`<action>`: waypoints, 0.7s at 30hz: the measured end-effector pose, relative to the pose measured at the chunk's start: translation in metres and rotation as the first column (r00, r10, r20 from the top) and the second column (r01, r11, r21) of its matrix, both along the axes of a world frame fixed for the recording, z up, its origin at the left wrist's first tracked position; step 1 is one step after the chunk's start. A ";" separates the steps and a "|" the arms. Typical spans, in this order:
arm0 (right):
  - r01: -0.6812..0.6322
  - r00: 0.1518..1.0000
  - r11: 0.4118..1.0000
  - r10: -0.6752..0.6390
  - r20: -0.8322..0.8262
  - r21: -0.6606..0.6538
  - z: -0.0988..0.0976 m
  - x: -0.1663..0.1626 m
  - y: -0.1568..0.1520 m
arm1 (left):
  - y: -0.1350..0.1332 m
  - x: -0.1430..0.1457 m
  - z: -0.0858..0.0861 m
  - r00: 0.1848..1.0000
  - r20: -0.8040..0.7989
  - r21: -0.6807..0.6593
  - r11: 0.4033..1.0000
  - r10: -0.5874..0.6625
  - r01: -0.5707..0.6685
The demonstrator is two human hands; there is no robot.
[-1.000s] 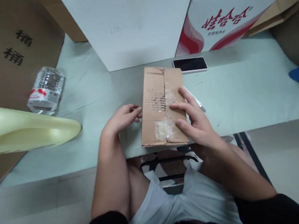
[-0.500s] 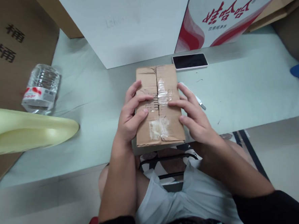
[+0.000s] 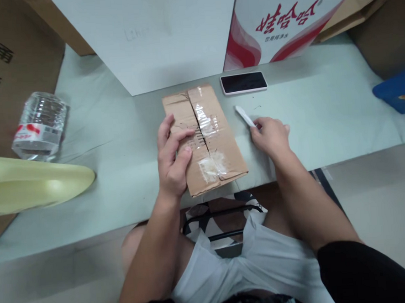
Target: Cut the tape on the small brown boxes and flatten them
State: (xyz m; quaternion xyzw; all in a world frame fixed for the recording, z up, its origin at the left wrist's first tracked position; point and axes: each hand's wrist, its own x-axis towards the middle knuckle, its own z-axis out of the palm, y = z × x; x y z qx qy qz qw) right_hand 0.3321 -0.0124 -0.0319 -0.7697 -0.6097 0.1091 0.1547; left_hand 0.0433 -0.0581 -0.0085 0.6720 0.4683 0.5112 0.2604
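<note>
A brown cardboard box [image 3: 219, 143] lies slightly turned on the table in front of me, clear tape across its middle seam. My left hand [image 3: 174, 158] grips its left side, with the thumb and fingers resting on the top. To the right of the box, my right hand [image 3: 272, 136] is closed around the near end of a slim white utility knife [image 3: 244, 116]. The knife's far end sticks out past my fingers; its near end is hidden in the hand.
Behind the box lies a phone [image 3: 243, 82] on the pale green table [image 3: 324, 116]. Large white cartons [image 3: 168, 39] stand at the back. On the left are a water bottle [image 3: 41, 127] and a yellow curved object [image 3: 36, 182]. A blue item [image 3: 396, 91] sits far right.
My right hand has left the box, moved right and closed on the utility knife. The box has turned, its near end swinging right, with my left hand still on it.
</note>
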 end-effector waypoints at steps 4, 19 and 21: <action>0.087 0.891 0.919 0.100 -0.442 0.384 0.020 0.003 -0.005 | -0.005 0.012 -0.003 0.999 0.012 0.041 0.998 0.053 -0.053; -0.261 0.607 0.664 0.677 -0.416 0.701 0.086 -0.060 -0.085 | -0.007 0.017 -0.003 0.988 -0.101 0.049 0.993 0.114 -0.109; -0.279 0.619 0.662 0.678 -0.397 0.696 0.087 -0.062 -0.084 | -0.007 0.016 -0.001 0.989 -0.105 0.052 0.994 0.103 -0.098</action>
